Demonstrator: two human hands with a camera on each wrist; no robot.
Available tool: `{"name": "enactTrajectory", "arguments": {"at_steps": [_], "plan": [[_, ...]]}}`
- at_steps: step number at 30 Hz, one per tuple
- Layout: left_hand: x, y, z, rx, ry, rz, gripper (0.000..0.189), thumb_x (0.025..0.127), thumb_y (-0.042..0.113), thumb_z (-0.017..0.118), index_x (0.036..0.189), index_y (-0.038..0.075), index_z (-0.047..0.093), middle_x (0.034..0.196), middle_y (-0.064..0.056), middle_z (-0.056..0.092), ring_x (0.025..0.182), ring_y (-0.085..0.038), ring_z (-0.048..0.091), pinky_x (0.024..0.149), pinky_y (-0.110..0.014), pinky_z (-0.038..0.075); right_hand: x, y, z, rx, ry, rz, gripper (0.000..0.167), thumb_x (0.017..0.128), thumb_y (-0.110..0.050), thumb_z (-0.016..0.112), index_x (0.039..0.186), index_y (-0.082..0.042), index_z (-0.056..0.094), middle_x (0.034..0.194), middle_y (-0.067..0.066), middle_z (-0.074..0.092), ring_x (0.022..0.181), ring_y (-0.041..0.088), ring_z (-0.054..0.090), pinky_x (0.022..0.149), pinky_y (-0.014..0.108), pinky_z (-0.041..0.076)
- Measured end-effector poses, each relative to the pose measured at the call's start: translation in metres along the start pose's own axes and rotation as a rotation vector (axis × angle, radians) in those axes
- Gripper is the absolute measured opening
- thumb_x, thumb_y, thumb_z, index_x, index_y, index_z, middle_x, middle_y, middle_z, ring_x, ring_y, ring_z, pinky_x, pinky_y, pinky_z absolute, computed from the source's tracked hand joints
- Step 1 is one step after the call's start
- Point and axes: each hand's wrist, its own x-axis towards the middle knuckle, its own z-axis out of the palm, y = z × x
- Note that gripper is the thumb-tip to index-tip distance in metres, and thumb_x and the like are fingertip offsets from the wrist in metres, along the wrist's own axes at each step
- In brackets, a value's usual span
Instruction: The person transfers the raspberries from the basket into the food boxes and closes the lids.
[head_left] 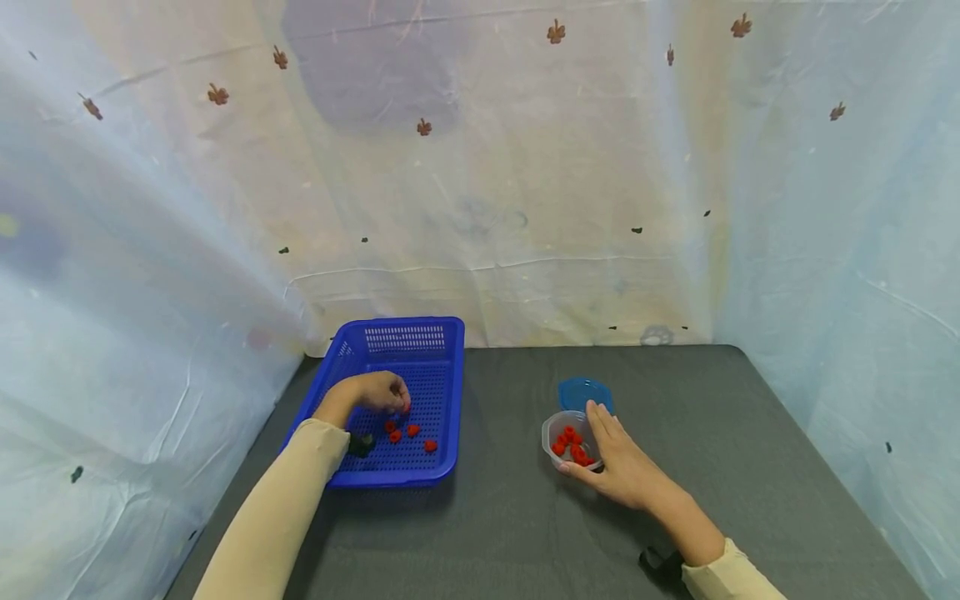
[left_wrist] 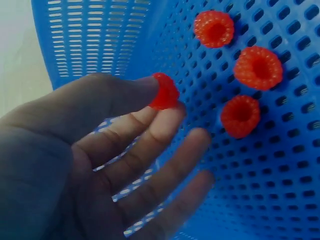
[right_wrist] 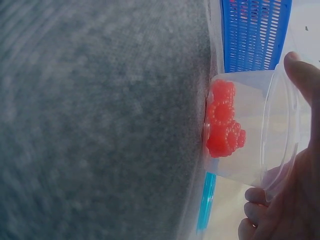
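Over the blue perforated plastic basket (head_left: 456, 392), my left hand (head_left: 381, 392) pinches a red raspberry (left_wrist: 166, 91) between thumb and index finger; the other fingers are loosely spread. Several more raspberries (left_wrist: 259, 68) lie on the basket floor, hollow ends showing in the left wrist view. To the right, my right hand (head_left: 622, 462) grips the rim of a clear plastic container (head_left: 551, 433), with the thumb on its near side and fingers around the other side. Inside the container, several raspberries (right_wrist: 223, 117) sit in a pile at the bottom.
A blue lid (head_left: 585, 392) lies on the dark grey table (head_left: 510, 533) just behind the container. Black wrist-camera straps (head_left: 660, 567) are on the wrists. Pale patterned sheeting (head_left: 480, 183) hangs behind the table and along both sides.
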Motion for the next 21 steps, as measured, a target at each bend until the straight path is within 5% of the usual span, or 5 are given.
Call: {"name": "enactTrajectory", "arguments": {"at_steps": [7, 21], "plan": [[0.000, 0.009, 0.000, 0.042, 0.134, 0.118, 0.007, 0.104, 0.009, 0.067, 0.108, 0.004, 0.070, 0.101, -0.010, 0.070, 0.088, -0.022, 0.062, 0.080, -0.038, 0.052, -0.001, -0.002, 0.000, 0.016, -0.006, 0.009, 0.119, 0.095, -0.075, 0.065, 0.170, 0.003, 0.014, 0.176, 0.026, 0.013, 0.162, 0.048, 0.014, 0.126, 0.065, 0.020], [-0.002, 0.022, -0.003, 0.057, 0.209, 0.139, 0.009, 0.102, 0.010, 0.065, 0.110, 0.009, 0.070, 0.106, -0.005, 0.071, 0.091, -0.020, 0.059, 0.080, -0.037, 0.047, 0.000, -0.002, 0.001, 0.004, -0.006, 0.010, 0.119, 0.095, -0.075, 0.065, 0.169, 0.003, 0.014, 0.176, 0.025, 0.014, 0.162, 0.047, 0.015, 0.126, 0.064, 0.020]]}}
